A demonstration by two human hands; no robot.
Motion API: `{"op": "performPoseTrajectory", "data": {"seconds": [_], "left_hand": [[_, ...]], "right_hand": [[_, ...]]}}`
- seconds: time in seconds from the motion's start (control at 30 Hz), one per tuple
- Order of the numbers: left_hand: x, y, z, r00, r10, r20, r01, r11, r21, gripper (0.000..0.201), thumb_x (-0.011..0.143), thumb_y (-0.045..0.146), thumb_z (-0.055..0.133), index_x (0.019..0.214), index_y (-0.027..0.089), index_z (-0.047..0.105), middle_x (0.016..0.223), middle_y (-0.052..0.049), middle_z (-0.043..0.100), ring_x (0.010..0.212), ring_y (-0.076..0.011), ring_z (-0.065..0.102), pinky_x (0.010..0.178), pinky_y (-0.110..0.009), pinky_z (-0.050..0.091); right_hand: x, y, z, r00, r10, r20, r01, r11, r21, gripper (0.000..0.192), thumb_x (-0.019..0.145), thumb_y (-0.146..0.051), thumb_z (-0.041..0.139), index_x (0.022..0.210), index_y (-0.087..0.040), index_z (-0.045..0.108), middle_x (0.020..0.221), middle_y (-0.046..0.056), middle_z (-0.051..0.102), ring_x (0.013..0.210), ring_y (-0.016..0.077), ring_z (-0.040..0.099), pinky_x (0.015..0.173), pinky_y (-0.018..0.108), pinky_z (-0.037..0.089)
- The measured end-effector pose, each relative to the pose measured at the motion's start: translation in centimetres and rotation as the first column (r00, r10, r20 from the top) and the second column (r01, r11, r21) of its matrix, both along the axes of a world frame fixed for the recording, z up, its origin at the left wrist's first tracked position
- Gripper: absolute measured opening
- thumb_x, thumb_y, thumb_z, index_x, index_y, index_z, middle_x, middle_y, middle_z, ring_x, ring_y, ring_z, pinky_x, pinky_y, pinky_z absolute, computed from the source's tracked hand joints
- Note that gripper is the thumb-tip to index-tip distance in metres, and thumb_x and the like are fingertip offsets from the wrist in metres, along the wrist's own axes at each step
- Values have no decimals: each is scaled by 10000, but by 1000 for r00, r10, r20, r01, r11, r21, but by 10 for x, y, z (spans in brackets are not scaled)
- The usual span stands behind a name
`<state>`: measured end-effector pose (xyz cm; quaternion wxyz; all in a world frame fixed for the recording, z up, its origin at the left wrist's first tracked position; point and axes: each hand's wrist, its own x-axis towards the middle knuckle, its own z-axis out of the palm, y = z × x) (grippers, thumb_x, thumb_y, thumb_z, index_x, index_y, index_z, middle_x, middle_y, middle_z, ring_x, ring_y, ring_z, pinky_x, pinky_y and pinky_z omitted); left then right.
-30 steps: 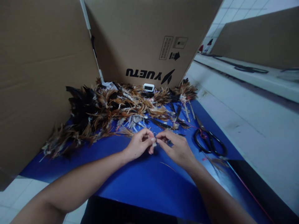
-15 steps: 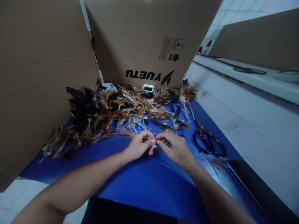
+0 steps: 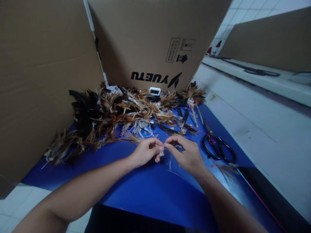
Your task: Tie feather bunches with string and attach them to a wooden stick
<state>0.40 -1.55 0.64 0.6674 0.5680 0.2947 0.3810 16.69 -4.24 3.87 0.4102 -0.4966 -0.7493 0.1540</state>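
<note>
Over the blue table [image 3: 136, 197], my left hand [image 3: 148, 150] is closed in a pinch on a small pale tuft [image 3: 161, 152], which looks like feather down. Just to its right, my right hand [image 3: 186, 152] has thumb and forefinger pressed together, almost touching the left fingertips. What it pinches is too small to make out. A faint pale strand [image 3: 170, 163] shows below the right fingers. Beyond both hands lies a wide heap of brown and black feathers [image 3: 126, 111], with loops of white string [image 3: 145, 127] at its near side.
Black-handled scissors [image 3: 218, 147] lie to the right with red thread at their handles. Feather bundles on sticks [image 3: 195, 116] sit behind them. A small white digital display [image 3: 155, 91] stands against a cardboard box [image 3: 150, 38]. Another cardboard panel [image 3: 48, 81] rises at left.
My right hand has shifted slightly right, opening a small gap between the two hands' fingertips. A pale strand now shows below the right fingers. The left hand keeps its pinch.
</note>
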Motion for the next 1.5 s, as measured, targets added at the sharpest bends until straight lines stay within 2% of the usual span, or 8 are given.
{"op": "performPoseTrajectory", "data": {"seconds": [0.17, 0.3, 0.4, 0.57, 0.8, 1.0, 1.27, 1.5], "left_hand": [[1, 0, 4, 998, 10, 62, -8, 999, -44, 281, 724, 373, 637, 774, 118, 530, 551, 25, 553, 410, -60, 499, 445, -190, 399], [1, 0, 6, 996, 17, 90, -14, 999, -38, 280, 736, 377, 627, 773, 118, 526, 526, 29, 547, 411, -59, 493, 454, -188, 395], [0, 0, 4, 996, 13, 92, -10, 1000, -26, 263, 760, 370, 603, 788, 122, 521, 481, 36, 536, 406, -60, 485, 460, -184, 390], [0, 0, 3, 995, 12, 97, -12, 1000, -1, 255, 765, 365, 599, 791, 126, 513, 501, 35, 541, 410, -61, 493, 457, -182, 390], [0, 0, 3, 989, 12, 148, -8, 1000, -28, 280, 751, 383, 613, 791, 124, 513, 556, 24, 550, 455, -68, 515, 494, -209, 438], [-1, 0, 3, 983, 22, 184, -14, 999, -48, 259, 750, 350, 628, 794, 118, 522, 596, -4, 591, 501, -88, 564, 529, -226, 470], [0, 1, 5, 964, 104, 243, -87, 993, -78, 234, 734, 289, 655, 800, 95, 541, 645, -38, 625, 534, -110, 598, 521, -231, 480], [-2, 0, 9, 961, 108, 254, -74, 988, -139, 240, 702, 282, 688, 775, 92, 559, 634, -17, 613, 467, -55, 522, 492, -198, 439]], "right_hand": [[1, 1, 0, 982, 20, -189, -46, 990, -133, 104, 811, -261, 566, 901, -211, 574, 840, 12, 623, 698, 125, 589, 666, 263, 474], [1, 3, 1, 946, 94, -311, -203, 919, -339, 326, 779, -274, 594, 1085, -214, 501, 1002, 46, 603, 649, 97, 573, 628, 257, 488], [1, 2, 2, 952, 101, -289, -222, 877, -426, 404, 750, -260, 614, 1131, -225, 484, 947, 28, 605, 556, 71, 515, 553, 234, 461], [4, 2, 7, 965, 90, -246, -202, 853, -481, 380, 752, -282, 609, 1103, -202, 486, 702, -28, 566, 549, 90, 496, 525, 224, 416], [13, 3, 11, 986, 113, -120, -155, 884, -441, 216, 767, -307, 590, 945, -184, 581, 557, -65, 429, 482, 78, 385, 465, 208, 336], [14, 2, 14, 993, 116, -14, -113, 924, -365, 144, 783, -298, 566, 747, -183, 645, 590, -23, 538, 509, 92, 439, 460, 213, 349], [11, 2, 12, 995, 92, -38, -99, 918, -384, 153, 783, -297, 562, 724, -176, 633, 570, -23, 554, 495, 93, 447, 457, 212, 351], [14, 4, 11, 995, 94, 18, -83, 942, -326, 130, 796, -279, 551, 765, -187, 638, 671, -7, 598, 587, 113, 504, 532, 232, 386]]}}
